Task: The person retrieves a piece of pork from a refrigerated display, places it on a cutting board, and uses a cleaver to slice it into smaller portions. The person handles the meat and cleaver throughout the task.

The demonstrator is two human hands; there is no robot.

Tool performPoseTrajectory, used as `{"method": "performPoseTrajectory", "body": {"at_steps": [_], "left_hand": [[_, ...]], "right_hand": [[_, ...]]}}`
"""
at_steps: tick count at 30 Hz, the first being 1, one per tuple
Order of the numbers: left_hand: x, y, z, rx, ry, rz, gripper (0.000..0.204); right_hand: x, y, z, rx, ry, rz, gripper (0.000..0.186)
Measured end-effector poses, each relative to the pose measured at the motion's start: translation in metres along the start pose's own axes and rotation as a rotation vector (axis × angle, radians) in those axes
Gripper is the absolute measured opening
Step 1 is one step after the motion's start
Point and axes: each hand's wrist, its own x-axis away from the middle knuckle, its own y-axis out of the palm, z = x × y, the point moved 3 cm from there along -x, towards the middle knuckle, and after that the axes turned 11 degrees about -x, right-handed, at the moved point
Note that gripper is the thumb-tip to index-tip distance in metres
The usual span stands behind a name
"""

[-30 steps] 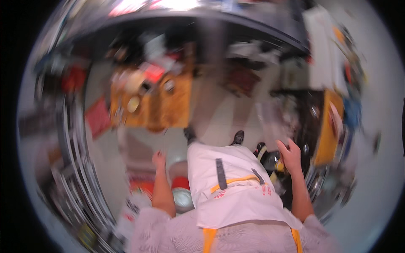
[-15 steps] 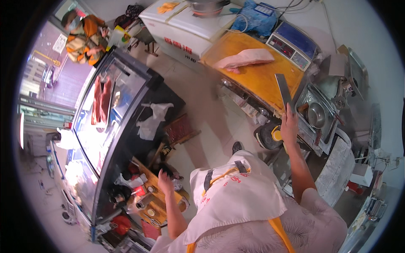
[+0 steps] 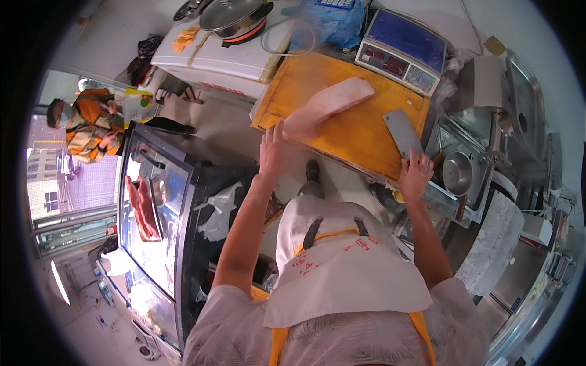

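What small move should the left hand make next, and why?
Perhaps the left hand should steady the meat: it is close to the meat's near end, contact unclear, while the right hand holds a cleaver at the yellow board.

The right grip (image 3: 416,175) holds a smooth metal cleaver (image 3: 400,129), with wood-look worktop (image 3: 348,139) beyond and shiny metal pan (image 3: 456,173) rightward.

"Where's the open way across the yellow wooden desk (image 3: 360,139)?"

"Between the pale pink slab of meat (image 3: 332,105) and the broad grey metal cleaver (image 3: 398,128); bare wood runs from the near edge back to the blue-topped electronic scale (image 3: 408,44)."

"And on the right?"

"The cleaver, in the right fingers (image 3: 420,161), blocks there, with a round steel bowl (image 3: 458,172) beyond the edge."

"Left?"

"The left fingers (image 3: 272,134) crowd the meat's near end."
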Motion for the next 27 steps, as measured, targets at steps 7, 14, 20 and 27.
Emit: {"method": "performPoseTrajectory", "body": {"at_steps": [7, 14, 20, 27], "left_hand": [[-0.138, 0.038, -0.069, 0.09, 0.219, -0.2, 0.069], [-0.227, 0.057, -0.144, 0.404, 0.33, -0.219, 0.053], [-0.334, 0.03, -0.196, 0.699, -0.075, -0.723, 0.041], [-0.458, 0.083, -0.16, 0.506, -0.157, -1.016, 0.047]], "right_hand": [[-0.26, 0.098, -0.153, -0.285, -0.446, -0.317, 0.08], [-0.376, 0.231, -0.178, -0.174, -0.573, -0.835, 0.076], [-0.38, 0.212, -0.181, -0.406, 0.083, -1.265, 0.074], [-0.267, 0.201, -0.127, -1.488, 1.159, -1.098, 0.06]]}}
